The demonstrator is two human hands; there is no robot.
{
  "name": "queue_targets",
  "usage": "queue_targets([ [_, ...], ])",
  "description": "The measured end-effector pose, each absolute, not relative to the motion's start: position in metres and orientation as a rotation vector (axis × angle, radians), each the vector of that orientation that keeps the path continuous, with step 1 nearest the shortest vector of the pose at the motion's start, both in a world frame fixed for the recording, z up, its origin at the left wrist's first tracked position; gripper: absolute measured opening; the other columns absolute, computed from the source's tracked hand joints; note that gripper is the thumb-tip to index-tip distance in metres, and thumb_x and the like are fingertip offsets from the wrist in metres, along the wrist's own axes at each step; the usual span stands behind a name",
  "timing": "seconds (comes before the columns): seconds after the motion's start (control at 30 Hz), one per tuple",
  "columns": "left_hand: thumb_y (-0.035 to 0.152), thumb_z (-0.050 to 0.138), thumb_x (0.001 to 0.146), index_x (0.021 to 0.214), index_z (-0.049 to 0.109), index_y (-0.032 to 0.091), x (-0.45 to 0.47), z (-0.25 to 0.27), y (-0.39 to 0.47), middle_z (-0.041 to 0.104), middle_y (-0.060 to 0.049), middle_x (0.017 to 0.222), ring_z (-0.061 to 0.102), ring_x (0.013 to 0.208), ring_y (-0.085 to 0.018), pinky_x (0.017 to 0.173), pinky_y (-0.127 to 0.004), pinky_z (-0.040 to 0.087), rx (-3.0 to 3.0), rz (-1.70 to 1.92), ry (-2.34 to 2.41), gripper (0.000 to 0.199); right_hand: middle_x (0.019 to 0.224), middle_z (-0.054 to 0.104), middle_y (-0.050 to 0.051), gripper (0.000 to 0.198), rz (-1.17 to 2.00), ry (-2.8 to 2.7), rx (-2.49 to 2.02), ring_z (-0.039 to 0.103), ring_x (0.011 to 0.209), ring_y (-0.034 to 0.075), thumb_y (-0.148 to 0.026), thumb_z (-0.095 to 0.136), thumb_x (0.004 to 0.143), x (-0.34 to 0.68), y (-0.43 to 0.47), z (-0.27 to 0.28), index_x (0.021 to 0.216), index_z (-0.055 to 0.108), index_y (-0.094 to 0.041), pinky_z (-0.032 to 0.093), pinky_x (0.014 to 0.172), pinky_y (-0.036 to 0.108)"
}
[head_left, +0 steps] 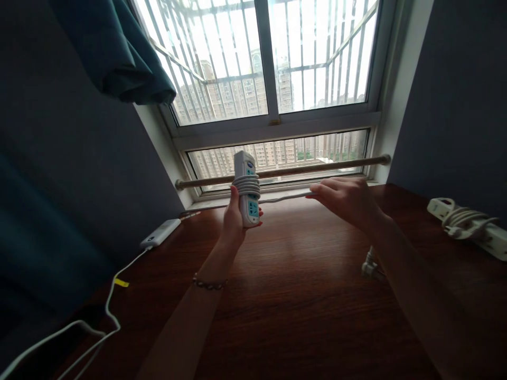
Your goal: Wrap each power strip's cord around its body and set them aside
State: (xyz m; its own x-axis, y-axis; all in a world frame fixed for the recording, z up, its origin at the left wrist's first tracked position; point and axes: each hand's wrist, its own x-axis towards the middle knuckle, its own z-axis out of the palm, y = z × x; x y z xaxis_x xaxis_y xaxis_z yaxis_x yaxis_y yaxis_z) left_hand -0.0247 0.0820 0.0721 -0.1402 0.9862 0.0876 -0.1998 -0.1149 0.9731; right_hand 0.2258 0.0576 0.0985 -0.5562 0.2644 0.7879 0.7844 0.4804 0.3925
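My left hand [234, 215] is closed around a white power strip [250, 211] with blue socket faces, held upright above the table. Several turns of its white cord [247, 186] are wrapped round the strip's middle. From there the cord runs to the right, into the pinched fingers of my right hand [343, 198]. Below my right wrist a plug [369, 269], partly hidden by the forearm, is at the tabletop.
Another power strip [491, 237], its cord wound round it, lies at the right. A white device [160, 233] with a cable sits at the left edge of the brown table [285, 316]. Behind are a rail [317, 170], a window and a blue curtain [122, 58].
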Motion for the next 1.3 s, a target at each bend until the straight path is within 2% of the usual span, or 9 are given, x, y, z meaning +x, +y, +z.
queue_targets([
  [0.23, 0.083, 0.015, 0.07, 0.097, 0.053, 0.014, 0.003, 0.036, 0.086, 0.059, -0.003, 0.057, 0.058, 0.042, -0.018, 0.034, -0.026, 0.042, 1.512, 1.092, 1.36, 0.083, 0.059, 0.054, -0.002, 0.018, -1.263, -2.071, -0.636, 0.044, 0.057, 0.011, -0.017, 0.048, 0.09, 0.203, 0.033, 0.101, 0.081, 0.063, -0.019, 0.023, 0.05, 0.027],
  [0.4, 0.075, 0.025, 0.078, 0.098, 0.046, 0.017, 0.006, 0.031, 0.069, 0.065, -0.009, 0.071, 0.064, 0.062, -0.024, 0.053, -0.03, 0.045, 2.208, 0.887, 1.532, 0.066, 0.064, 0.057, -0.001, 0.016, -1.146, -2.19, -0.68, 0.048, 0.063, 0.012, -0.02, 0.05, 0.09, 0.204, 0.045, 0.095, 0.082, 0.064, -0.02, 0.022, 0.051, 0.027],
  [0.53, 0.078, 0.042, 0.068, 0.106, 0.043, 0.016, 0.004, 0.047, 0.058, 0.067, -0.013, 0.084, 0.066, 0.078, -0.033, 0.06, -0.034, 0.046, 2.57, 0.746, 1.69, 0.073, 0.062, 0.056, -0.001, 0.02, -1.063, -2.254, -0.709, 0.047, 0.061, 0.012, -0.024, 0.05, 0.09, 0.203, 0.048, 0.095, 0.076, 0.063, -0.02, 0.02, 0.051, 0.027],
  [0.63, 0.081, 0.044, 0.063, 0.105, 0.044, 0.015, 0.006, 0.053, 0.052, 0.066, -0.015, 0.086, 0.066, 0.078, -0.036, 0.061, -0.036, 0.047, 2.703, 0.681, 1.791, 0.078, 0.062, 0.055, -0.001, 0.017, -1.03, -2.294, -0.686, 0.046, 0.059, 0.012, -0.022, 0.05, 0.09, 0.201, 0.047, 0.094, 0.078, 0.063, -0.021, 0.019, 0.051, 0.026],
  [0.77, 0.077, 0.044, 0.068, 0.104, 0.046, 0.014, 0.009, 0.05, 0.05, 0.066, -0.013, 0.085, 0.066, 0.073, -0.034, 0.06, -0.038, 0.048, 2.82, 0.591, 1.688, 0.073, 0.064, 0.057, -0.001, 0.017, -0.947, -2.372, -0.703, 0.046, 0.059, 0.011, -0.02, 0.05, 0.089, 0.198, 0.049, 0.092, 0.08, 0.064, -0.021, 0.018, 0.051, 0.026],
  [0.87, 0.075, 0.048, 0.068, 0.113, 0.041, 0.008, 0.008, 0.047, 0.054, 0.066, -0.016, 0.09, 0.066, 0.08, -0.034, 0.064, -0.04, 0.05, 2.91, 0.57, 1.49, 0.081, 0.064, 0.059, 0.0, 0.022, -0.732, -2.425, -0.728, 0.049, 0.059, 0.011, -0.033, 0.053, 0.089, 0.2, 0.056, 0.09, 0.078, 0.066, -0.02, 0.02, 0.051, 0.025],
  [0.97, 0.073, 0.052, 0.067, 0.131, 0.025, 0.005, 0.006, 0.043, 0.057, 0.065, -0.019, 0.099, 0.065, 0.087, -0.034, 0.069, -0.042, 0.052, 3.072, 0.573, 1.211, 0.097, 0.064, 0.061, -0.001, 0.027, -0.359, -2.48, -0.722, 0.05, 0.057, 0.008, -0.045, 0.06, 0.082, 0.204, 0.065, 0.088, 0.079, 0.07, -0.021, 0.025, 0.053, 0.022],
  [1.13, 0.073, 0.05, 0.068, 0.14, 0.001, 0.001, 0.003, 0.038, 0.062, 0.065, -0.021, 0.098, 0.065, 0.086, -0.033, 0.067, -0.043, 0.053, 3.297, 0.638, 0.777, 0.113, 0.053, 0.056, -0.005, 0.024, 0.128, -2.528, -0.672, 0.045, 0.048, 0.005, -0.042, 0.073, 0.068, 0.207, 0.073, 0.087, 0.079, 0.073, -0.02, 0.027, 0.05, 0.019],
  [1.3, 0.07, 0.048, 0.072, 0.141, 0.0, 0.0, -0.003, 0.04, 0.064, 0.065, -0.019, 0.093, 0.064, 0.081, -0.031, 0.067, -0.043, 0.054, 3.399, 0.871, 0.513, 0.11, 0.051, 0.05, -0.005, 0.027, 0.353, -2.442, -0.589, 0.041, 0.049, 0.005, -0.037, 0.074, 0.067, 0.21, 0.072, 0.089, 0.064, 0.064, -0.012, 0.031, 0.049, 0.017],
])
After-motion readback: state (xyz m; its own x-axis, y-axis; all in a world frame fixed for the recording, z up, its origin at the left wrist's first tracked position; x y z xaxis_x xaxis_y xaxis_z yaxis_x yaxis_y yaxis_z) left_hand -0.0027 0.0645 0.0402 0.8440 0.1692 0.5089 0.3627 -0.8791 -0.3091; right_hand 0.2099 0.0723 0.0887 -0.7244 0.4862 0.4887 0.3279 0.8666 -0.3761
